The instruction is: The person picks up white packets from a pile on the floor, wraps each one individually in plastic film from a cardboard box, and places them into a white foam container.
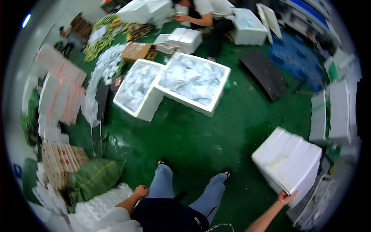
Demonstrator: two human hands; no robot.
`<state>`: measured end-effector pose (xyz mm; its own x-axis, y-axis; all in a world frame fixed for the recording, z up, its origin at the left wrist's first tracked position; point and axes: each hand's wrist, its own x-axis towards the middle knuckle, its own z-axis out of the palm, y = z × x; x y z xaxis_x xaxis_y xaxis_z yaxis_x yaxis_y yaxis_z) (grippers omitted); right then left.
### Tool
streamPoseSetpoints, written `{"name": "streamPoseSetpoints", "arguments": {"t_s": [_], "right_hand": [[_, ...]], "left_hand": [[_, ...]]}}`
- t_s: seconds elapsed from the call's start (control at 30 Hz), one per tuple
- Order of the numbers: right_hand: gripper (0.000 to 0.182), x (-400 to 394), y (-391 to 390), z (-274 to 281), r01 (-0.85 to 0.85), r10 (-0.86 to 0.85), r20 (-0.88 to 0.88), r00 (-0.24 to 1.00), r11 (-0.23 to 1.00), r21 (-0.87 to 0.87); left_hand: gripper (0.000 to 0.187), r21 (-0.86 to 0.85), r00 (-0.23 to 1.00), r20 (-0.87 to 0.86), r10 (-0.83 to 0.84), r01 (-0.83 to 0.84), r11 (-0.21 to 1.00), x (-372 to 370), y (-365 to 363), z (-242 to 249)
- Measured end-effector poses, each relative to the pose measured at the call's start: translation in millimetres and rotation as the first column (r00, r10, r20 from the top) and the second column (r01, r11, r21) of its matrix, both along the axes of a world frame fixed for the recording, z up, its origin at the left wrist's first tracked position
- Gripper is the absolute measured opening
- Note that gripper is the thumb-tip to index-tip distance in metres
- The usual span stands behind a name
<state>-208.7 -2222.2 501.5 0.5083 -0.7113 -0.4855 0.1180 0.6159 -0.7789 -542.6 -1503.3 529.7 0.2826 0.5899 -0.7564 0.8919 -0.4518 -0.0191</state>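
Observation:
My right hand (286, 197) grips the lower edge of a white foam box (288, 158) at the right, which stands tilted in the view with its ribbed side showing. My left hand (141, 191) hangs beside my left thigh, its fingers curled, with nothing visible in it. Ahead of me on the green floor, two open foam boxes, a larger one (193, 83) and a smaller one (139, 87), touch each other and are filled with pale bluish-white packets.
A person (210, 19) crouches at the top beside an open foam box (249, 29). A black panel (263, 74) and blue pallet (295, 60) lie at the upper right. Foam boxes (58, 96) and a green sack (96, 179) are at the left.

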Motion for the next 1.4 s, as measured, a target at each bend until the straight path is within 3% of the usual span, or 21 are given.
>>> {"name": "streamPoseSetpoints", "arguments": {"t_s": [0.07,0.13,0.17,0.2,0.23,0.27,0.3,0.37,0.47,0.53,0.6,0.67,0.7,0.87,0.97,1.03,1.13,1.27,1.3,1.37,1.4], "right_hand": [[0.051,26.0,54.5,54.3,-0.112,0.103,-0.114,0.988,0.991,-0.078],[0.053,37.5,129.6,96.2,-0.274,0.266,-0.107,0.958,0.959,-0.073],[0.053,33.9,183.3,109.4,-0.299,0.293,-0.088,0.952,0.951,-0.073],[0.053,21.8,238.7,124.5,-0.398,0.385,-0.132,0.914,0.912,-0.101],[0.053,14.5,286.2,139.0,-0.496,0.47,-0.182,0.863,0.859,-0.132],[0.05,8.0,321.9,132.5,-0.487,0.383,-0.342,0.858,0.82,-0.301],[0.05,-2.6,361.3,132.4,-0.499,0.388,-0.353,0.851,0.807,-0.315],[0.042,-26.3,431.4,134.7,-0.678,0.33,-0.618,0.714,0.546,-0.491],[0.036,-67.6,525.9,147.6,-0.703,0.272,-0.667,0.694,0.458,-0.544],[0.036,-90.6,573.8,152.3,-0.749,0.239,-0.719,0.653,0.345,-0.566],[0.039,-105.1,602.9,141.0,-0.819,0.13,-0.814,0.567,0.2,-0.538],[0.046,-112.5,643.3,127.8,-0.863,0.035,-0.865,0.501,0.094,-0.496],[0.048,-113.8,659.0,110.0,-0.858,-0.015,-0.858,0.513,0.019,-0.513],[0.046,-111.3,780.8,70.1,-0.83,-0.04,-0.838,0.544,0.118,-0.545],[0.043,-103.0,842.2,116.0,-0.812,-0.058,-0.835,0.547,0.205,-0.546],[0.042,-89.3,879.9,154.1,-0.812,-0.048,-0.822,0.568,0.133,-0.569],[0.042,-86.3,973.3,215.5,-0.784,0.138,-0.775,0.617,0.019,-0.621],[0.039,-82.2,1085.2,283.1,-0.717,0.404,-0.761,0.508,-0.291,-0.634],[0.039,-76.6,1105.4,292.2,-0.716,0.411,-0.759,0.505,-0.29,-0.634],[0.039,-64.4,1147.8,308.7,-0.517,0.443,-0.82,0.363,-0.636,-0.573],[0.037,-54.7,1175.5,316.9,-0.461,0.462,-0.832,0.306,-0.693,-0.554]], "left_hand": [[0.032,-0.038,0.986,0.028,0.162,-0.161,0.986,-52.6,41.3,-7.4],[0.031,-0.162,0.873,-0.003,0.487,-0.481,0.862,-111.0,74.8,-21.7],[0.032,-0.209,0.831,0.008,0.556,-0.542,0.814,-138.0,91.7,-22.5],[0.031,-0.159,0.86,0.022,0.51,-0.501,0.851,-174.2,108.7,-42.2],[0.031,-0.214,0.763,0.043,0.645,-0.624,0.752,-186.1,122.9,-29.5],[0.031,-0.267,0.725,0.145,0.673,-0.626,0.732,-215.0,143.0,-40.0],[0.032,-0.319,0.679,0.234,0.696,-0.622,0.715,-248.5,156.8,-51.6],[0.031,-0.337,0.727,0.235,0.645,-0.562,0.756,-267.0,202.9,-28.6],[0.025,-0.366,0.777,0.342,0.529,-0.408,0.836,-279.6,287.9,-26.7],[0.02,-0.369,0.673,0.489,0.555,-0.418,0.831,-251.6,351.6,-35.3],[0.02,-0.519,0.372,0.307,0.876,-0.706,0.481,-189.9,419.7,-15.2],[0.019,-0.56,0.3,0.36,0.883,-0.688,0.462,-135.2,477.1,8.3],[0.019,-0.56,0.321,0.354,0.879,-0.68,0.474,-116.3,496.9,19.7],[0.02,-0.603,0.354,0.358,0.864,-0.619,0.504,-71.3,604.6,12.2],[0.02,-0.562,0.444,0.239,0.864,-0.662,0.496,-102.7,645.1,7.1],[0.02,-0.56,0.458,0.201,0.866,-0.671,0.486,-92.6,664.6,-3.6],[0.019,-0.544,0.495,0.17,0.852,-0.674,0.5,-78.3,700.3,-3.0],[0.021,-0.626,0.518,0.189,0.834,-0.591,0.509,-20.3,726.7,-1.6],[0.021,-0.663,0.529,0.2,0.825,-0.547,0.511,-4.0,733.0,2.0],[0.022,-0.683,0.522,0.21,0.827,-0.526,0.506,20.6,745.1,13.1],[0.023,-0.71,0.515,0.22,0.828,-0.498,0.498,27.1,752.9,16.3]]}}
